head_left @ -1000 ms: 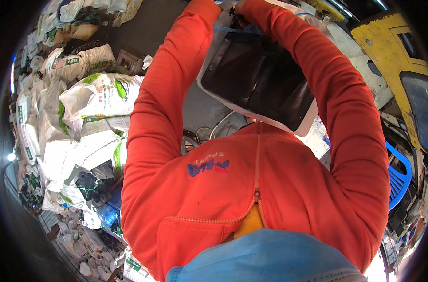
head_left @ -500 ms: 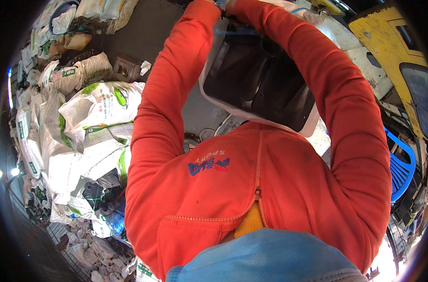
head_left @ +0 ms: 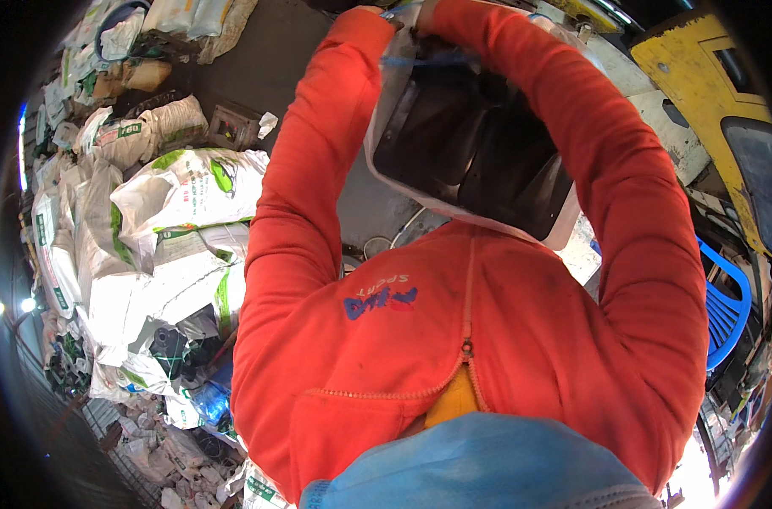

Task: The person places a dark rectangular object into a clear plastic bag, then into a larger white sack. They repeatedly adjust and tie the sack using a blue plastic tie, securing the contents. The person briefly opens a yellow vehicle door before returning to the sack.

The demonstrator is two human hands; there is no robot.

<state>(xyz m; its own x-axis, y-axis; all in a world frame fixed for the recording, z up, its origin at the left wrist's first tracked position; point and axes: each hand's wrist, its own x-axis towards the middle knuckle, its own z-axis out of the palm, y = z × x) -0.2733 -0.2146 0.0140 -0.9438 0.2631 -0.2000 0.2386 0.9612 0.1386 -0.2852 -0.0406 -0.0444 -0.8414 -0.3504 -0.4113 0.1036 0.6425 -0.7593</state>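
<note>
Both my arms in orange sleeves reach up to the top rim of the picture. Between them hangs a dark panel with a white frame (head_left: 479, 153), tilted, its lower edge near my chest. My left hand (head_left: 376, 12) and my right hand (head_left: 421, 13) meet at the panel's upper edge and grip it there; the fingers are mostly cut off by the rim. A thin blue cord (head_left: 428, 61) runs across the panel's top.
Several white and green sacks (head_left: 182, 195) are piled on the left, with scrap and plastic bottles (head_left: 208, 399) below them. A blue plastic chair (head_left: 725, 305) stands at the right, beside a yellow metal body (head_left: 708, 76). Dark floor (head_left: 275, 68) lies ahead.
The panel has risen a little and sits closer between my arms. The view has shifted slightly, so the sacks on the left appear lower.
</note>
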